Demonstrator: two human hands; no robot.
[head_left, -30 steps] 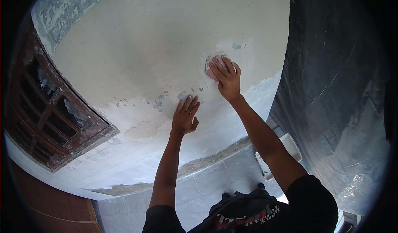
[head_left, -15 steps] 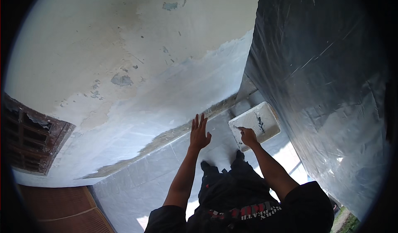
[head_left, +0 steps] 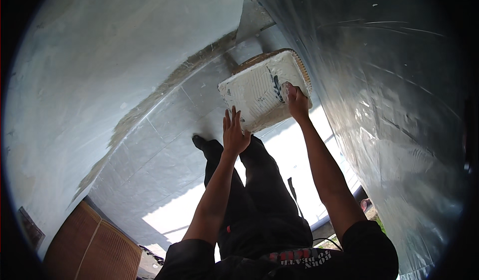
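Note:
My left hand [head_left: 234, 130] is open, fingers spread, in front of the near left edge of a paint tray [head_left: 257, 93]; I cannot tell whether they touch it. The ribbed tray lies on the grey tiled floor, coated in thick off-white paste with dark streaks. My right hand [head_left: 294, 96] grips a small paste-smeared pad [head_left: 286, 91] over the right part of the tray. The pad is mostly hidden by my fingers.
A patchy plastered wall [head_left: 100, 65] rises on the left, with a brown woven panel [head_left: 80, 245] at its lower end. A shiny plastic sheet [head_left: 379, 130] hangs along the right. My dark-clad legs [head_left: 259, 180] stand on the tiled floor [head_left: 159, 140], partly in sunlight.
My view has swung from the wall down to the floor. My right hand has left the wall with the pad and is now at the tray; my left hand has come off the wall too.

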